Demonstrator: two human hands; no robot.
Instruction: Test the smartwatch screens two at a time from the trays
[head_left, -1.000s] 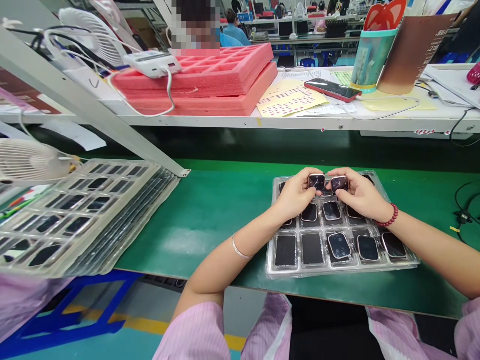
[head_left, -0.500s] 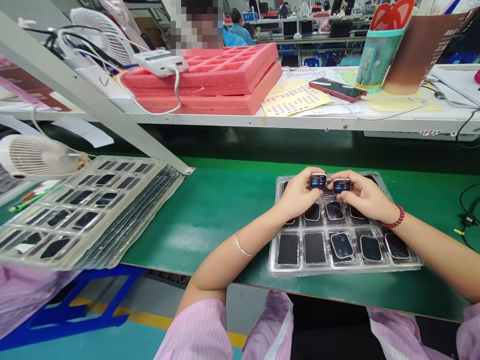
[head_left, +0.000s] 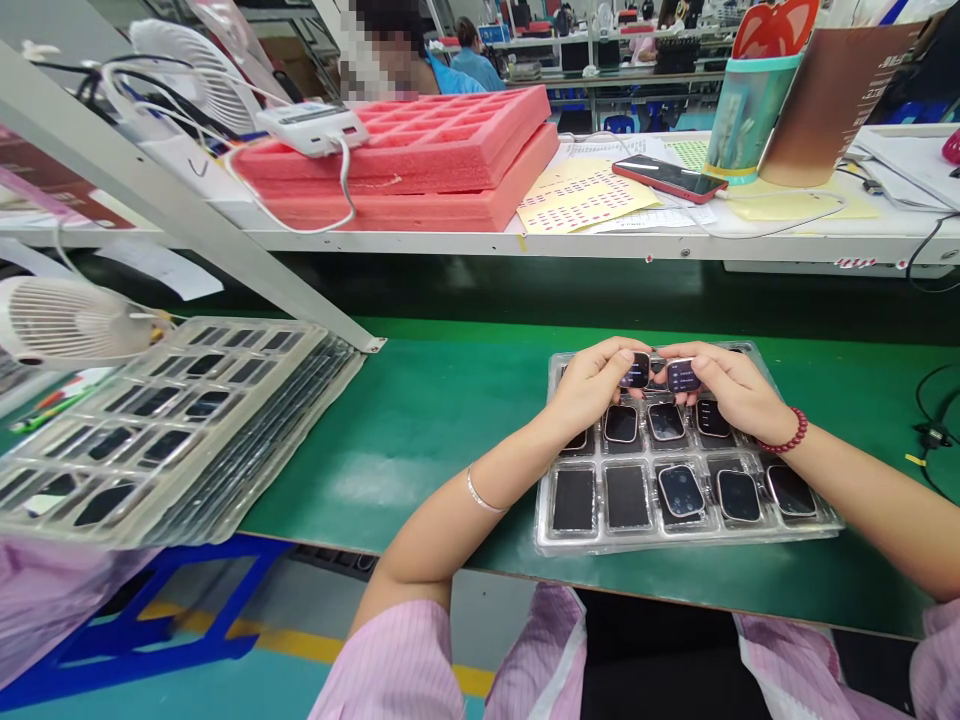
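My left hand point(head_left: 594, 380) is closed around a smartwatch point(head_left: 636, 371) without a strap, its screen lit. A second strapless smartwatch point(head_left: 683, 376), lit as well, is gripped by my right hand point(head_left: 733, 388), close beside the first. Both are held over the far rows of a clear plastic tray point(head_left: 679, 541). Several dark-screened watches lie in its compartments, such as one watch point(head_left: 682, 491) tilted in the front row. Two front-left compartments hold flat black rectangles point(head_left: 575, 501). My hands hide part of the back row.
To the left rises a stack of similar trays point(head_left: 225, 420), with a white fan point(head_left: 75, 320) behind it. A slanted post point(head_left: 247, 255) meets the green bench point(head_left: 420, 420). On the shelf ahead are pink foam trays point(head_left: 450, 180), a phone point(head_left: 669, 179) and a teal cup point(head_left: 752, 115). A cable point(head_left: 934, 435) lies at right.
Both watches stay in my hands. My thumbs have shifted onto their faces, and the lit screens show a different, dimmer display. The whole view has moved slightly.
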